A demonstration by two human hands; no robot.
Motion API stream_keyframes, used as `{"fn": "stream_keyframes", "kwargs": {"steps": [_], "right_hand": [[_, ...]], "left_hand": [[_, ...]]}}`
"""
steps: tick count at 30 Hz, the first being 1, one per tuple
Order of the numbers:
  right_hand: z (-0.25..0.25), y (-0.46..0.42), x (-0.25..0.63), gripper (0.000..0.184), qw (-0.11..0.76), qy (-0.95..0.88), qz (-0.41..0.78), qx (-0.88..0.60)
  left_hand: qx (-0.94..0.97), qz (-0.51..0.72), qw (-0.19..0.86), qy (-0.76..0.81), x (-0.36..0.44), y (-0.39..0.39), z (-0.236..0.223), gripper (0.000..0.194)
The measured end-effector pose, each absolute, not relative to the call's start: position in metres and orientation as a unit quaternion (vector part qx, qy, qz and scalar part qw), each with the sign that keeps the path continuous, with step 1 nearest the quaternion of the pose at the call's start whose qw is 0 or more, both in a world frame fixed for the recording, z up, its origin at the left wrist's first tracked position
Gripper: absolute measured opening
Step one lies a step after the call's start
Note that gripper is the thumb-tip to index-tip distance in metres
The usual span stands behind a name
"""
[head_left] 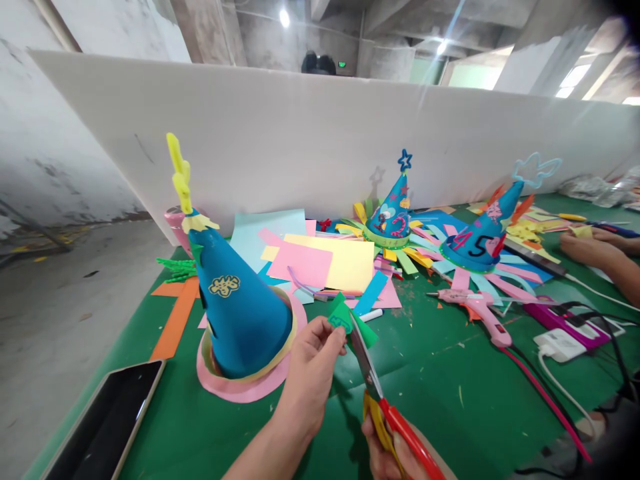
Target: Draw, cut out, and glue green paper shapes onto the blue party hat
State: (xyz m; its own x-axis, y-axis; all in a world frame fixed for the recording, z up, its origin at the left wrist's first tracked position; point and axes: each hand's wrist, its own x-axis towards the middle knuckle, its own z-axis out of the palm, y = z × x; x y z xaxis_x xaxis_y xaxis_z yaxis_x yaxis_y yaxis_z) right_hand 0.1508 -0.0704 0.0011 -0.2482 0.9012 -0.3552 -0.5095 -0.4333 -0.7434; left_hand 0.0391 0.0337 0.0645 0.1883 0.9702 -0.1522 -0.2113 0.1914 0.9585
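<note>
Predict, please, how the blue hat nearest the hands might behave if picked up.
The blue hat is probably light for its size, as it looks like a paper cone. Its wide pink brim should resist tipping, though the tall yellow topper may wobble.

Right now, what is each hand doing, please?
Left hand: closed, pinching a piece of green paper.
Right hand: closed around the handles of the scissors.

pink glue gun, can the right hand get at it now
Probably not without putting down the scissors the right hand holds, though nothing seems to block its way to the pink glue gun.
</note>
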Motion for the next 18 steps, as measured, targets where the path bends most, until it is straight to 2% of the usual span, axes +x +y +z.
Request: {"fn": "stream_keyframes", "kwargs": {"steps": [4,12,18], "right_hand": [[-0.007,-0.066,0.153,0.057,0.461,-0.221,0.776,-0.37],[-0.008,-0.053,0.154,0.052,0.414,-0.1,0.836,-0.346],[-0.014,-0.053,0.162,0.052,0.38,-0.171,0.842,-0.343]], "left_hand": [[0.446,0.458,0.637,0.431,0.039,0.032,0.067,0.014],[0.436,0.464,0.639,0.431,0.041,0.029,0.07,0.013],[0.424,0.467,0.655,0.417,0.04,0.03,0.071,0.013]]}}
